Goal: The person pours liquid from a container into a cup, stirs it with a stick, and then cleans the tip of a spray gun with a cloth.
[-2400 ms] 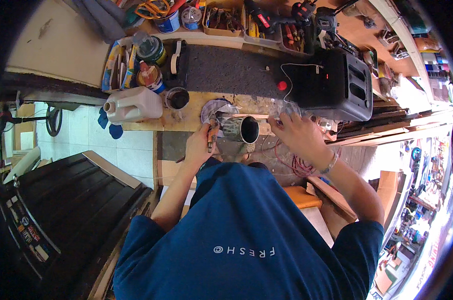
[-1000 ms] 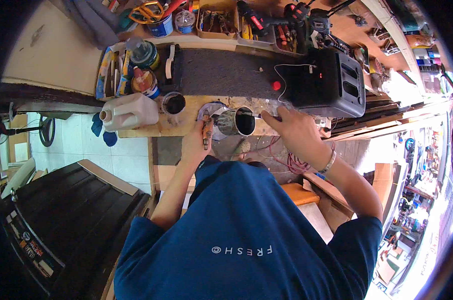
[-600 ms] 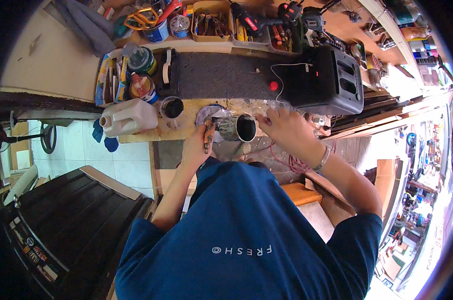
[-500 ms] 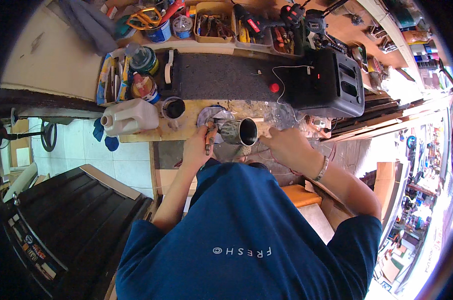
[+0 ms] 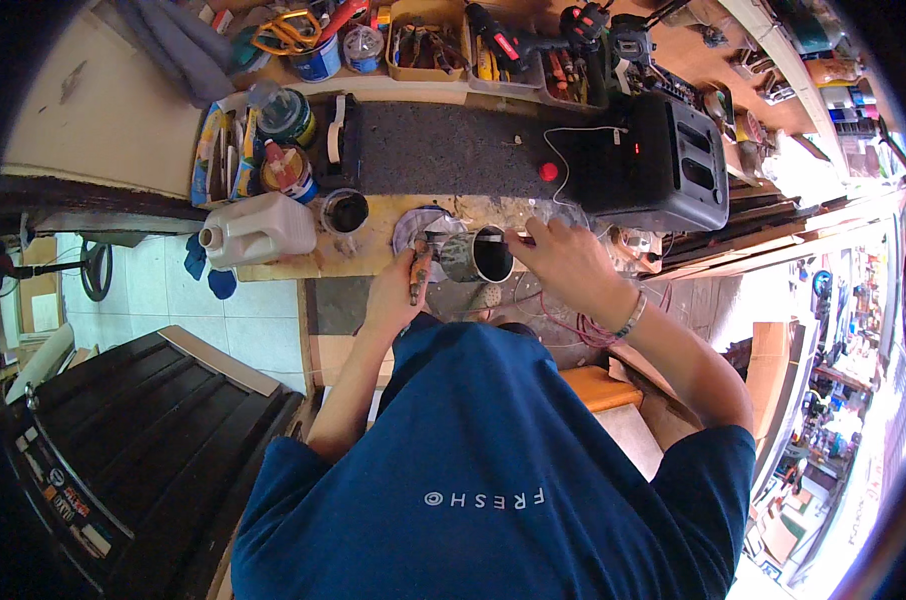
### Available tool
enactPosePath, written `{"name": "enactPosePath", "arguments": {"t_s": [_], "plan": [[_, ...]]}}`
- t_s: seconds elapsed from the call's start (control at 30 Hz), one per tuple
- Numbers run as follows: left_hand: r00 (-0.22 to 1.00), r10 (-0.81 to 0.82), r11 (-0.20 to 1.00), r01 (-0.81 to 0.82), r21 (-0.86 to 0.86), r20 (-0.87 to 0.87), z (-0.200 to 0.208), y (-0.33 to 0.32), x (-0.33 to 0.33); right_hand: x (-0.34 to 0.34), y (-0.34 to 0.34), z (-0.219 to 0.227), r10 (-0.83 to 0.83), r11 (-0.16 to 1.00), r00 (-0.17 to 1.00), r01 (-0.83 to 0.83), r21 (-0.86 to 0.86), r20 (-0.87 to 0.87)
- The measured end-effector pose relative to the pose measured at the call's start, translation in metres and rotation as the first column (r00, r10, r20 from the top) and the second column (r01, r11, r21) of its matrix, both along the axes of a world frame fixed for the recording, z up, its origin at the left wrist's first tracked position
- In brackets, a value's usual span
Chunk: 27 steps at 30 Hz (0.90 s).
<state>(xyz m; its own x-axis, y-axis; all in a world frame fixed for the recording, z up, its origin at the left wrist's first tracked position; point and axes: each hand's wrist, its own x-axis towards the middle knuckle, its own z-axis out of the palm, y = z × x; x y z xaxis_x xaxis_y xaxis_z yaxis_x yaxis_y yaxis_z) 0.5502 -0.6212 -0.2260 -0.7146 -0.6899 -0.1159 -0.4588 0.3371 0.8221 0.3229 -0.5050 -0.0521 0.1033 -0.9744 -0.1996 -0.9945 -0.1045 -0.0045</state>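
Note:
My left hand (image 5: pixel 398 290) is closed around the worn, orange-brown handle of a spray gun (image 5: pixel 420 270). Its metal cup (image 5: pixel 460 262) is tipped sideways, with the dark open mouth facing right. At that mouth my right hand (image 5: pixel 568 262) pinches a thin pale stick (image 5: pixel 489 239), whose end reaches into the cup; the fingers partly hide it. Just behind the cup, a round, paint-stained lid or dish (image 5: pixel 413 227) lies on the wooden bench edge (image 5: pixel 373 248).
Left on the bench stand a whitish jug (image 5: pixel 263 233), a clear cup of dark liquid (image 5: pixel 346 212) and paint tins (image 5: pixel 288 170). A black speaker-like box (image 5: pixel 658 165) sits at right, near a red cap (image 5: pixel 548 172). Tool bins (image 5: pixel 428 45) line the back.
My right hand has moved up and slightly left to the cup's mouth, and a pale stick now shows inside. The left hand and spray gun have barely shifted.

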Motion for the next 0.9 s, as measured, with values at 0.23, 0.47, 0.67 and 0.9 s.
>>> {"name": "enactPosePath", "arguments": {"t_s": [0.23, 0.47, 0.67, 0.9], "plan": [[1.0, -0.008, 0.998, 0.009, -0.066, 0.012, -0.007, 0.004, 0.002, -0.001, -0.003, -0.007, -0.003, 0.999, 0.998, 0.0, 0.045, 0.064], [1.0, -0.001, 1.0, 0.001, -0.03, 0.008, -0.003, 0.003, -0.001, 0.003, 0.002, -0.006, -0.003, 0.984, 0.99, -0.022, 0.174, 0.144], [0.998, -0.045, 0.994, 0.049, -0.093, 0.042, -0.009, 0.002, -0.005, 0.002, 0.006, -0.016, -0.05, 0.959, 0.996, 0.026, 0.283, 0.078], [1.0, -0.004, 0.997, 0.007, -0.079, 0.028, -0.008, 0.003, -0.011, -0.005, 0.008, -0.025, -0.09, 0.982, 0.989, 0.068, 0.177, 0.12]]}}
